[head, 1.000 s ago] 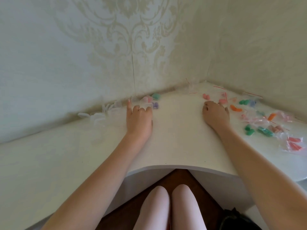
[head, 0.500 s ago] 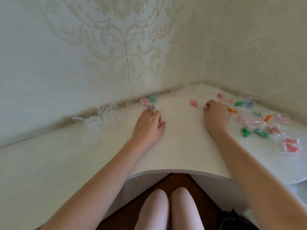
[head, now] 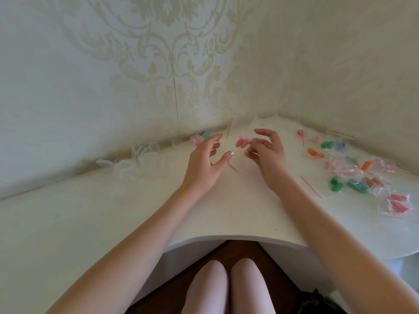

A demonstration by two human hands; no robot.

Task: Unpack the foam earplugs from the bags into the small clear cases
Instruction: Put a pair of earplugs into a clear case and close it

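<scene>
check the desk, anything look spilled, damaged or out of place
Nothing looks spilled or damaged. The bagged earplugs lie scattered on the right of the white desk, and a few thin red strips lie loose near them. The empty clear cases sit jumbled against the wall on the left.

We see a white corner desk (head: pixel 140 214) set against pale damask-patterned walls (head: pixel 158 53). Above the desk's middle, the right hand (head: pixel 268 152) pinches a small clear plastic bag (head: pixel 243 143) holding pink foam earplugs (head: pixel 242 142); the left hand (head: pixel 204 162) hovers just beside it with fingers spread and relaxed. Left of the hands, by the wall, lie empty small clear plastic cases (head: pixel 133 162). Right of the hands lie many clear bags of orange, green, blue and pink earplugs (head: pixel 356 175). Bare knees (head: pixel 224 288) show below the desk edge.
</scene>
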